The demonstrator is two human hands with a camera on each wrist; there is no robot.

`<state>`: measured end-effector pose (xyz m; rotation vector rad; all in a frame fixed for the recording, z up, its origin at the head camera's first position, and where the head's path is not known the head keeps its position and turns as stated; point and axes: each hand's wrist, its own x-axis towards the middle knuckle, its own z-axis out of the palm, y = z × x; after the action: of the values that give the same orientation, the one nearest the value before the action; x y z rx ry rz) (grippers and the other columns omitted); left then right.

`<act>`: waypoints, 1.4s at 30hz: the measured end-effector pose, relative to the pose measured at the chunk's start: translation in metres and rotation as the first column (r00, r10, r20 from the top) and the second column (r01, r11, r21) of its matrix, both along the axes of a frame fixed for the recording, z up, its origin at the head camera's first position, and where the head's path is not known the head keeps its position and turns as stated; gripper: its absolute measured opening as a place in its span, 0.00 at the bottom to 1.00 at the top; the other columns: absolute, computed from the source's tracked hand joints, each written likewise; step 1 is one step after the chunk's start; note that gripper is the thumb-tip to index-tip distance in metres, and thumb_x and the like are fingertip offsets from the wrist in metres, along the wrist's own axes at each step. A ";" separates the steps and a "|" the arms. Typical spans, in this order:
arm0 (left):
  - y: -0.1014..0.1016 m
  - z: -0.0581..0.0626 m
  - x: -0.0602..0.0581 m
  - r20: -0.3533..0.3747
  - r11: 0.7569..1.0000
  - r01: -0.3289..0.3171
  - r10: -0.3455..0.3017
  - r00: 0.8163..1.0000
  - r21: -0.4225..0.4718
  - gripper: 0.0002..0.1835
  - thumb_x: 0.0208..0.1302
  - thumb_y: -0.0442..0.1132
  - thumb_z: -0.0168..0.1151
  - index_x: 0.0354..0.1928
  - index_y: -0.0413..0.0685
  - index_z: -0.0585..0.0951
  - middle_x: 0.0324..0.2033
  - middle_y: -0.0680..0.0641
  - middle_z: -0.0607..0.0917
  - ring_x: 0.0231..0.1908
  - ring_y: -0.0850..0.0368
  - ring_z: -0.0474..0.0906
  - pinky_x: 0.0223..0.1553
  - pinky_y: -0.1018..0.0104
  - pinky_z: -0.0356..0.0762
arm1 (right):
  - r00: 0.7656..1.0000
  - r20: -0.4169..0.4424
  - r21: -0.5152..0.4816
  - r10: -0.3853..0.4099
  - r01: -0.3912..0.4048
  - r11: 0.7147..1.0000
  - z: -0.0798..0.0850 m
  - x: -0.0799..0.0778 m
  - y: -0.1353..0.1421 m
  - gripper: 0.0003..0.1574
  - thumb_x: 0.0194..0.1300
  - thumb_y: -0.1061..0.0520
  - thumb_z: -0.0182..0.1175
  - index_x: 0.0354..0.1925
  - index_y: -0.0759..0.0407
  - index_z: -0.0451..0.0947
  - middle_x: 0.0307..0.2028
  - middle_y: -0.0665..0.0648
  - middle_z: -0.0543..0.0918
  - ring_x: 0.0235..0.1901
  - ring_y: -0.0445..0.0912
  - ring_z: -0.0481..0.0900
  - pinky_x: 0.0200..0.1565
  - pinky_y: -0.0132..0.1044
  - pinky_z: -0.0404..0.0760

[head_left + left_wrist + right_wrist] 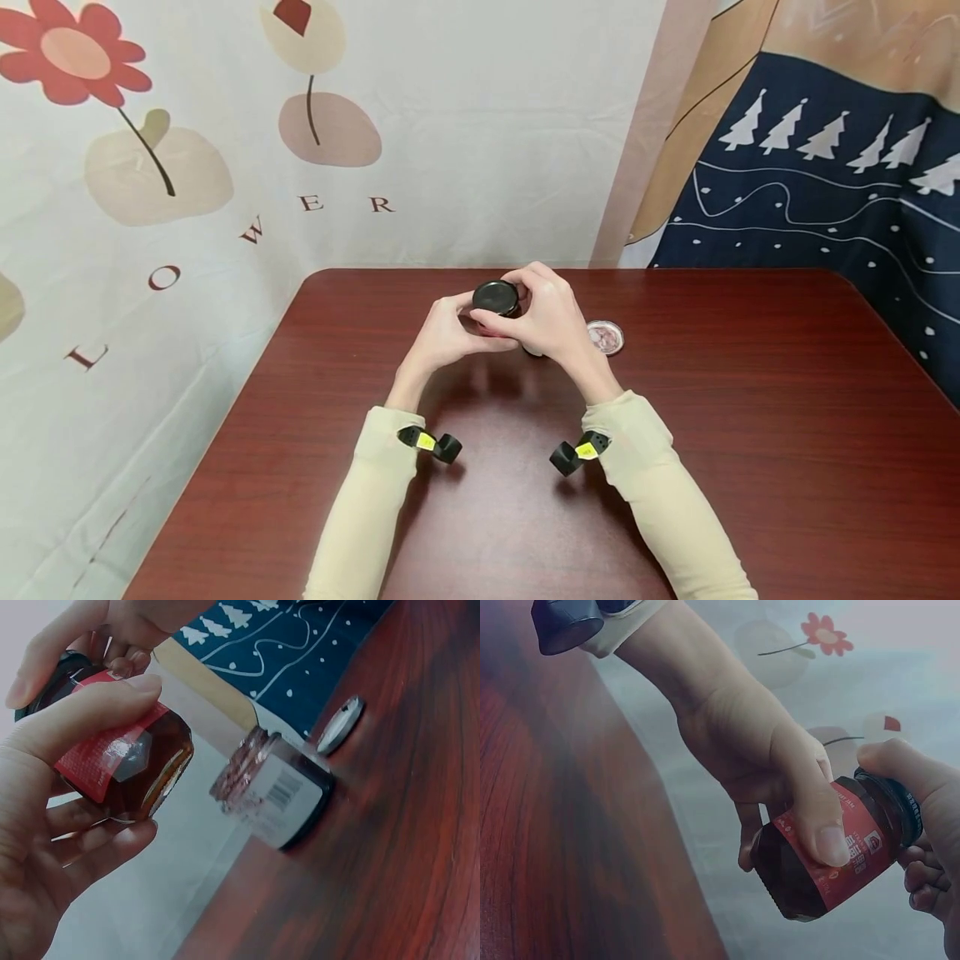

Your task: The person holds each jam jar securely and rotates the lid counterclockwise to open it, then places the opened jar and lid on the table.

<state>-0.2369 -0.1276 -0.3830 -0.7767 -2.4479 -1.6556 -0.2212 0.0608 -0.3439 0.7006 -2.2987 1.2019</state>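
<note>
Left wrist view shows the left grip (pixel 37 840) curled round the jar (pixel 112 761), right grip (pixel 131 622) round its lid (pixel 495 297), suiting probably slick, breakable glass.

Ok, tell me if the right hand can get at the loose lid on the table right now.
Probably not at once: the right hand grips the black lid of the held jar. Once freed, likely yes; the loose lid lies close by, uncovered.

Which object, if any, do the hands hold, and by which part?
A jar: the left hand grips its body across the red label, and the right hand holds its black lid.
</note>
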 end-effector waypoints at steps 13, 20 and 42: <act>0.014 0.012 0.010 0.014 0.994 0.063 -0.065 0.998 0.085 0.29 0.41 0.38 0.86 0.50 0.49 0.86 0.39 0.51 0.88 0.33 0.54 0.85 0.38 0.58 0.84 | 0.997 -0.082 -0.033 0.010 -0.013 0.999 0.011 0.010 0.013 0.27 0.45 0.46 0.81 0.38 0.61 0.84 0.31 0.52 0.80 0.31 0.43 0.74 0.35 0.37 0.74; 0.019 0.015 0.012 -0.026 0.996 0.061 -0.060 0.998 0.070 0.30 0.41 0.38 0.86 0.50 0.47 0.85 0.39 0.51 0.88 0.32 0.55 0.86 0.37 0.60 0.84 | 0.994 -0.111 -0.058 0.023 -0.029 0.998 0.015 0.013 0.019 0.27 0.44 0.47 0.82 0.38 0.61 0.84 0.31 0.52 0.80 0.30 0.42 0.73 0.33 0.34 0.73; 0.038 0.029 0.026 -0.088 0.998 0.044 -0.041 0.995 0.032 0.25 0.40 0.42 0.86 0.44 0.50 0.86 0.32 0.54 0.86 0.27 0.58 0.84 0.30 0.61 0.83 | 0.987 -0.155 -0.066 0.044 -0.054 0.996 0.026 0.028 0.043 0.26 0.44 0.50 0.82 0.38 0.61 0.83 0.29 0.51 0.78 0.27 0.43 0.73 0.29 0.32 0.72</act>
<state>-0.2107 -0.0897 -0.3537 -0.8833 -2.3547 -1.6367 -0.1936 0.1034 -0.3182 0.7995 -2.1145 1.2005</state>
